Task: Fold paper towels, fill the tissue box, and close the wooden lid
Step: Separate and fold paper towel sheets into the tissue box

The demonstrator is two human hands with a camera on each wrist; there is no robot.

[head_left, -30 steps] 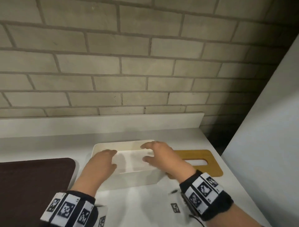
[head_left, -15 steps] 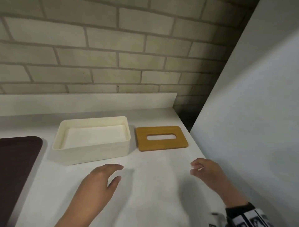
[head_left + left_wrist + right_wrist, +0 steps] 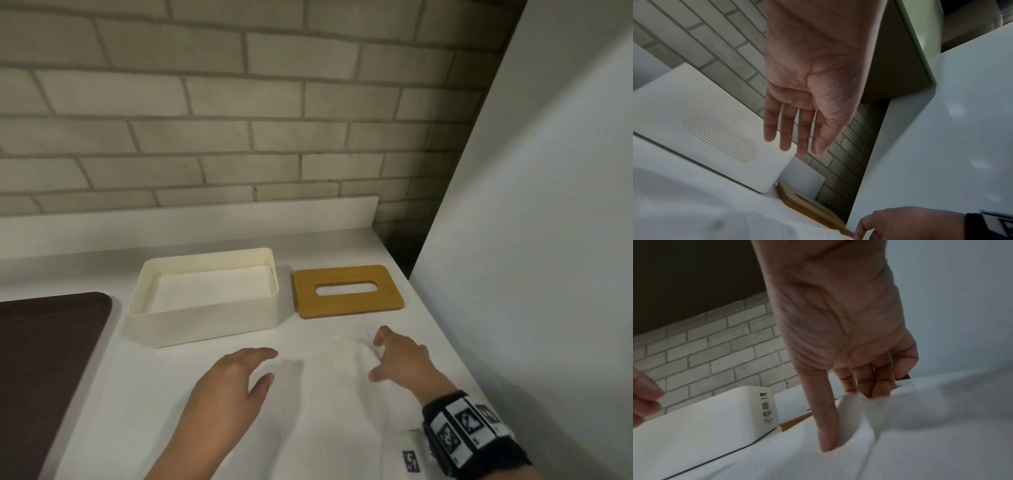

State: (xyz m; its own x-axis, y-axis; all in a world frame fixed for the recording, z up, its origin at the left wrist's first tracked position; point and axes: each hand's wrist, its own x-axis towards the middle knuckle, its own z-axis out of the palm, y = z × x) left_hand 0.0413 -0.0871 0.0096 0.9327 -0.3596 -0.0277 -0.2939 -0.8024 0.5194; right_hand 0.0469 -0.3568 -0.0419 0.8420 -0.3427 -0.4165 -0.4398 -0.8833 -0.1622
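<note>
Nearest, the right hand (image 3: 399,356) pinches a bunched paper towel (image 3: 339,387) in curled fingers (image 3: 865,382) on the desk (image 3: 205,411), the left hand (image 3: 226,380) flat and spread beside it (holding nothing), the open tissue box (image 3: 202,318) beyond, wooden lid (image 3: 347,291) at its right.

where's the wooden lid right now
In the head view the wooden lid lies flat on the white counter, just right of the open tissue box.
</note>
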